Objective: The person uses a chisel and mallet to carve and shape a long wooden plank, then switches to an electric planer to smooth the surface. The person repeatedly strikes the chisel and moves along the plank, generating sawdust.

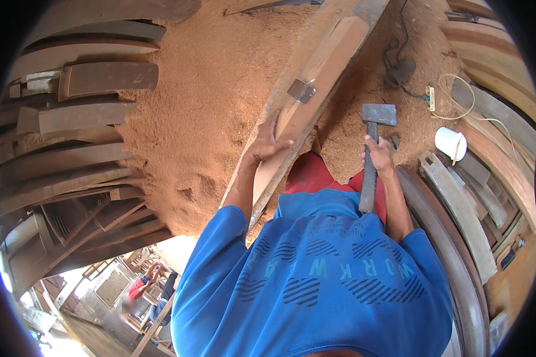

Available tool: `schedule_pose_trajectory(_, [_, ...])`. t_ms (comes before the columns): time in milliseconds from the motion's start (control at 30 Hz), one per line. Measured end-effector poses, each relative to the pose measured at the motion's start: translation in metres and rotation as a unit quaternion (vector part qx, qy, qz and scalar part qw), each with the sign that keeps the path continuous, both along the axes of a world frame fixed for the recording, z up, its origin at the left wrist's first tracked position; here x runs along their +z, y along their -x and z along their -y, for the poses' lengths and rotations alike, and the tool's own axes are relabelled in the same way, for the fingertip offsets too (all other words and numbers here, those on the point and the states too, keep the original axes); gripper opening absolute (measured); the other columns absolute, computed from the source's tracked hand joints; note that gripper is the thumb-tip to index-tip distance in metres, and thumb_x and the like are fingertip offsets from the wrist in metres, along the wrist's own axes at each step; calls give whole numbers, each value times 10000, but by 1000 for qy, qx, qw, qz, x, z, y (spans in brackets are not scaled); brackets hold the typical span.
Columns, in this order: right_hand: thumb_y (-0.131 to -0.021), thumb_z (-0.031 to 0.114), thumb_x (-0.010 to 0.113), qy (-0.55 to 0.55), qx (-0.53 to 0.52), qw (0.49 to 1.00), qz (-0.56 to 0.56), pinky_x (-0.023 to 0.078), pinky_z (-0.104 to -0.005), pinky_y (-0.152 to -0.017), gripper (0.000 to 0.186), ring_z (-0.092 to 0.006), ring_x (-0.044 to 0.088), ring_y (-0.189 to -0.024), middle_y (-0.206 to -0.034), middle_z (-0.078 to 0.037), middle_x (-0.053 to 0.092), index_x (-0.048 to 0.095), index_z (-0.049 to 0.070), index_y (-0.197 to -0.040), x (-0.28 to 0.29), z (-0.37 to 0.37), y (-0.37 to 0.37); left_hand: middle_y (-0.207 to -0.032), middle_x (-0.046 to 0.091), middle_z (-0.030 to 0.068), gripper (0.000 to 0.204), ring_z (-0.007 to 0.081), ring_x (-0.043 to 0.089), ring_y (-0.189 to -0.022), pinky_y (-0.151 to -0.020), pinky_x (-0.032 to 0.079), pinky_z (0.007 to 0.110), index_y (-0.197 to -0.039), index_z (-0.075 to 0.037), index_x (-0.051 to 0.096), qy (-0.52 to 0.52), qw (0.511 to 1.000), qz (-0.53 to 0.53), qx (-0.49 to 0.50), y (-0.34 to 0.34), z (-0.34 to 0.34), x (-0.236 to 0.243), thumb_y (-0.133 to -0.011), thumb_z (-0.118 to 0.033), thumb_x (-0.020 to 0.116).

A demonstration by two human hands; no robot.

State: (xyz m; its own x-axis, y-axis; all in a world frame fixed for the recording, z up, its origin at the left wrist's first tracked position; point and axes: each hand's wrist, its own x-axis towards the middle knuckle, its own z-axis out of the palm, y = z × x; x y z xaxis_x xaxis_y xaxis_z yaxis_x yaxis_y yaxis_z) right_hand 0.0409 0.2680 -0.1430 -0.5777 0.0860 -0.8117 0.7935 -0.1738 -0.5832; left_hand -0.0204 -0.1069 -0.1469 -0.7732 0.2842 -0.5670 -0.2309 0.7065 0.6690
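Note:
A pale wooden beam [330, 53] lies along a longer, dusty plank [304, 50] that runs diagonally away in front of me. My left hand [267, 146] grips the beam near its close end, thumb across the top face and fingers along its left side. Farther up the beam sits a small, square, shiny metal piece [302, 90], apart from my fingers. To the right of the plank, my right hand [380, 153] is wrapped round the handle of a club hammer [379, 115]. Its grey block head points away from me, and the thick handle end reaches back to my shirt.
Sawdust [214, 89] covers the floor. Stacked boards [89, 113] line the left side; curved timbers [458, 208] lie at the right. A white bucket [450, 144] stands near a power strip [430, 99] and its cord. At lower left, another person [142, 288] is in the background.

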Motion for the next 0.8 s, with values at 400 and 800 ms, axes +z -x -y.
schedule_pose_trajectory(400, [-1012,275,630,-34,28,998,-35,517,-310,-494,234,-140,619,-569,-741,-55,631,578,50,-976,4,-4,-11,-1393,440,274,1186,457,481,-1206,-1053,328,590,-1623,-85,248,272,939,-212,3,-43,-87,10,-667,-447,848])
schedule_pose_trajectory(800, [-992,277,612,-244,232,906,-257,526,-475,-618,302,-333,677,-634,-740,-199,644,525,-13,-987,84,64,51,-1464,504,267,862,465,478,-1335,-1113,361,580,-1566,-109,377,140,979,-114,96,32,-16,-2,-856,-462,715])
